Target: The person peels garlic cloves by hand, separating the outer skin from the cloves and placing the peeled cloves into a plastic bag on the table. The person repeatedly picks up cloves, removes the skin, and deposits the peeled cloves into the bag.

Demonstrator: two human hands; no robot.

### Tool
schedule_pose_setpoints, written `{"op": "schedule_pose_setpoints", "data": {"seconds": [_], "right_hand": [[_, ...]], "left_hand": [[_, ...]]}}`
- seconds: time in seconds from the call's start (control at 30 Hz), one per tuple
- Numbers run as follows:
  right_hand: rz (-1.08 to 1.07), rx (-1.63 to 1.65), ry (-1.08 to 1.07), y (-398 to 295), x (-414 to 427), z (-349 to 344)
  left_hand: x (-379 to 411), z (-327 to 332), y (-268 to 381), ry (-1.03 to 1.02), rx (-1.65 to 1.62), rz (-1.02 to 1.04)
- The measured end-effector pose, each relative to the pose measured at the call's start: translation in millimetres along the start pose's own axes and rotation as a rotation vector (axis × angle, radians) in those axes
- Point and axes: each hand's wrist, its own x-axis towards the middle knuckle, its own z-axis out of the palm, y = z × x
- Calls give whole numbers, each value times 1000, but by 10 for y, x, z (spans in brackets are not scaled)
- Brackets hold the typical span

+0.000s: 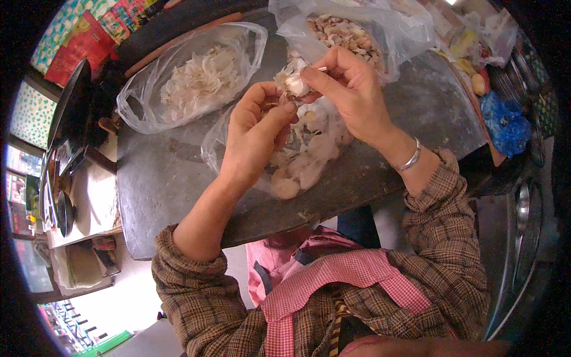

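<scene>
Above the table, a garlic bulb [295, 84] with loose papery skin is held between my two hands. My right hand [359, 91], with a silver bracelet at the wrist, grips the bulb between thumb and fingers. A short pale sliver sticks out by that thumb; I cannot tell what it is. The fingers of my left hand [256, 129] pinch the bulb's lower left side, at the dry skin. Directly beneath lies a clear plastic bag [214, 149] holding whole garlic bulbs [285, 188], partly hidden by my hands.
On the dark tabletop [156, 178], a clear bag at the left [138, 114] holds garlic skins [200, 85]. Farther back, another bag [401, 26] holds loose garlic cloves [350, 38]. A blue plastic bag [506, 125] sits beyond the right edge. A wok [67, 111] stands at far left.
</scene>
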Motion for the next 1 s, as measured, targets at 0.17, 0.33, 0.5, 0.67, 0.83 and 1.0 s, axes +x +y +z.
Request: {"op": "schedule_pose_setpoints", "data": {"seconds": [0.17,0.33,0.5,0.67,0.83,1.0], "right_hand": [[26,69,-9,18,9,22],[50,88,9,49,4,23],[1,-272,-92,178,-1,78],[0,-206,-126,265,-92,229],[-149,-331,-156,223,-72,139],[-181,-404,-112,181,-75,103]], "left_hand": [[25,-49,39,-37,-175,-74],[38,-105,21,-66,-330,-85],[-96,-160,61,-23,-202,28],[-175,-141,194,-27,-15,121],[100,457,686,-77,-24,30],[851,856,915,-180,100,-120]]}}
